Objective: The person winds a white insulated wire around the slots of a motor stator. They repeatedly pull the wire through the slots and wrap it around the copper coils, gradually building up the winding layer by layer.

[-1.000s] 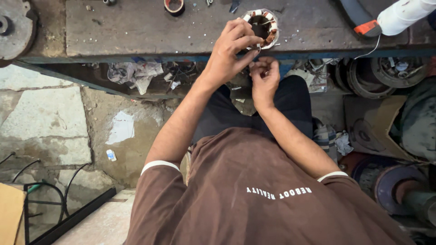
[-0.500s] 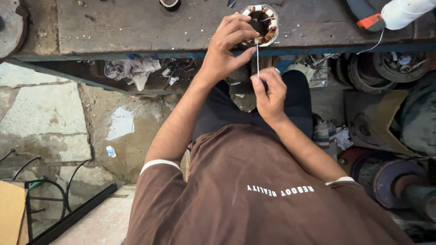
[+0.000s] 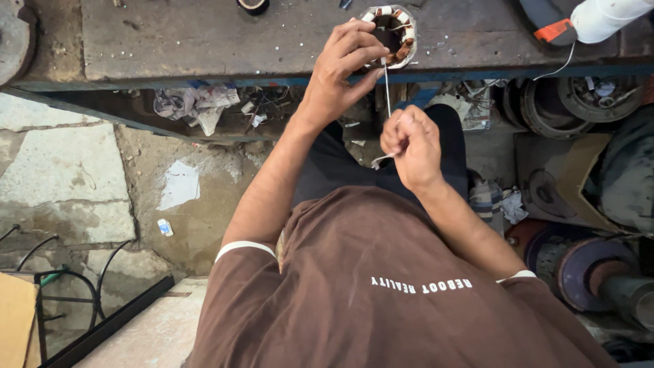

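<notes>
Motor stator sits at near edge of workbench, windings partly bound. Left hand clamped on stator's near rim, steadying it. Right hand just below the stator, closed on white lacing thread pulled taut from the coil. Judged mid-lacing: some ties look done, thread not yet cut or tied off, more of the ring probably left

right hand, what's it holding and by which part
The right hand pinches a thin white string at its lower end; the string runs up to the motor winding.
</notes>
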